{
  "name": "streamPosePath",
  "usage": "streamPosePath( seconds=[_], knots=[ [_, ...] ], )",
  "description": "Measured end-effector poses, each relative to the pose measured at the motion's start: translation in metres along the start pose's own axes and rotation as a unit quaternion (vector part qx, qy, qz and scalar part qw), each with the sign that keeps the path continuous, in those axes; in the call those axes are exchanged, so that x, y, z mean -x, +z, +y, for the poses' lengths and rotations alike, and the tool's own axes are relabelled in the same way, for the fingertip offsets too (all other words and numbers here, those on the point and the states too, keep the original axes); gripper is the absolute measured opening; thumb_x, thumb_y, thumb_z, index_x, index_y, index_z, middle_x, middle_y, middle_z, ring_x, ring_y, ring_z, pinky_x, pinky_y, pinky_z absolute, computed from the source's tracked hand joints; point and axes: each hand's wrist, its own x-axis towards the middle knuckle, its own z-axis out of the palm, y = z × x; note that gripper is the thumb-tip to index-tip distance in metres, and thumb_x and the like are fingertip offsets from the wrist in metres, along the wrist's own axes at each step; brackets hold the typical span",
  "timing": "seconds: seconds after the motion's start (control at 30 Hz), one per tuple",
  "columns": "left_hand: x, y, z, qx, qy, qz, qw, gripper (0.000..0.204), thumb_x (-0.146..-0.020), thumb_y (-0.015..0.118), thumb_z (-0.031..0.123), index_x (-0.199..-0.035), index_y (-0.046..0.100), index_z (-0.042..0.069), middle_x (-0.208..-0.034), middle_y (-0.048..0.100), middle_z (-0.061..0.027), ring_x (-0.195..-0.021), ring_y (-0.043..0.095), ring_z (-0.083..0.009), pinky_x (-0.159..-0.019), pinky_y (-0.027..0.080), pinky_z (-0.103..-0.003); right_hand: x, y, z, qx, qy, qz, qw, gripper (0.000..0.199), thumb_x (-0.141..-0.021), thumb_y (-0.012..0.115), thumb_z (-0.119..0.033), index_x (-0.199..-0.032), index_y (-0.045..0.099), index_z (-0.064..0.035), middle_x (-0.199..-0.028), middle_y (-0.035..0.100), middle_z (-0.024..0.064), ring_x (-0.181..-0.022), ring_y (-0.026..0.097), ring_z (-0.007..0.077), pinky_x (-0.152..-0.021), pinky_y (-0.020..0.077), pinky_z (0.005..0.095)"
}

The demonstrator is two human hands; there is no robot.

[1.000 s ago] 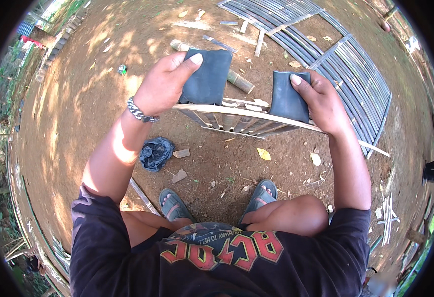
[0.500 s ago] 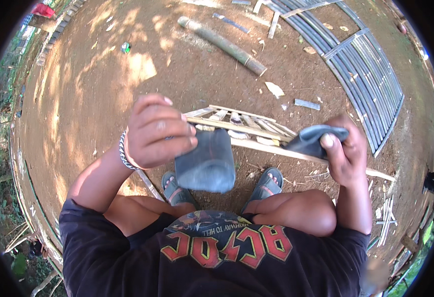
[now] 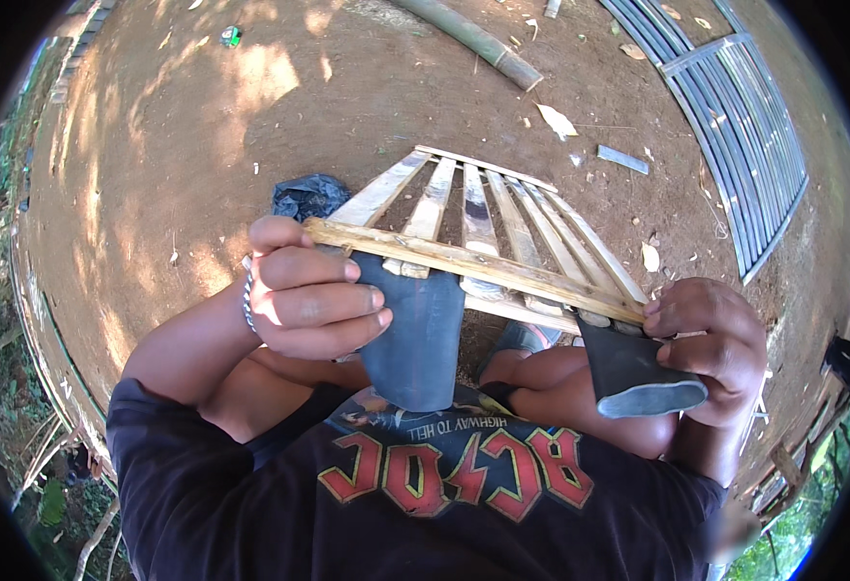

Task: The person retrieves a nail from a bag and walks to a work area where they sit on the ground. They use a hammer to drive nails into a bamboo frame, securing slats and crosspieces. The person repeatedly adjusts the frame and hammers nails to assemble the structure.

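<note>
A small slatted frame of split bamboo is raised in front of my chest, its slats running away from me between two rails. My left hand is closed round the left end of its near rail. My right hand grips the right end of the same rail, thumb and fingers bent. From this rail hang two black rubber pieces: a wide, curved flap beside my left fingers, and a tube-like piece with an open lower rim, against my right fingers. How the rubber is fastened is hidden.
A crumpled black plastic bag is seen behind the frame's left end. A bamboo pole lies on the dirt ahead. At the right is a large slatted panel. A short grey strip and dry leaf lie nearby.
The frame has tilted up, so its slats now show in full. My right hand has moved lower and outward, and the right rubber piece now hangs down. The black bag has come into view.
</note>
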Motion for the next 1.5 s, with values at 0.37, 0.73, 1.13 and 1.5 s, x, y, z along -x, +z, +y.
streamPosePath(
  seconds=[0.37,0.73,1.13,1.5],
  knots=[
    [-0.001,-0.006,-0.011,-0.006,-0.003,-0.031,1.000,0.016,-0.074,0.075,0.018,-0.086,0.072,0.027,-0.094,0.064,0.0120,-0.091,0.056,-0.0119,-0.088,0.033,-0.038,0.022,0.009,-0.030,0.115,0.151,-0.070,0.979,0.033,-0.060,0.076,-0.010,-0.090,0.083,-0.0202,-0.144,0.057,0.0104,-0.134,0.049,0.0370,-0.104,0.0459,0.0521],
    [0.001,-0.012,-0.012,-0.016,-0.017,-0.064,0.998,0.021,-0.075,0.079,0.019,-0.091,0.070,0.029,-0.098,0.062,0.0124,-0.095,0.054,-0.0139,-0.089,0.034,-0.040,0.036,-0.003,-0.024,-0.038,0.130,-0.050,0.990,0.029,-0.069,0.084,-0.018,-0.097,0.082,-0.0130,-0.145,0.052,0.0275,-0.132,0.051,0.0447,-0.107,0.0422,0.0563],
    [0.004,-0.012,-0.010,-0.041,-0.039,-0.066,0.996,0.020,-0.073,0.079,0.018,-0.086,0.069,0.031,-0.100,0.061,0.0121,-0.097,0.054,-0.0145,-0.091,0.035,-0.040,0.037,0.007,-0.016,0.230,0.172,0.023,0.957,0.046,-0.063,0.086,-0.023,-0.102,0.067,-0.0076,-0.104,0.070,0.0095,-0.095,0.070,0.0316,-0.079,0.0554,0.0422],
    [0.005,-0.017,-0.034,-0.063,-0.128,-0.066,0.988,0.035,-0.087,0.076,0.028,-0.117,0.060,0.016,-0.115,0.066,-0.0056,-0.108,0.064,-0.0271,-0.094,0.046,-0.049,0.030,0.013,-0.005,0.323,0.084,0.057,0.941,0.032,-0.070,0.078,-0.029,-0.090,0.068,-0.0066,-0.088,0.068,0.0061,-0.079,0.069,0.0261,-0.066,0.0540,0.0383]
  ],
)
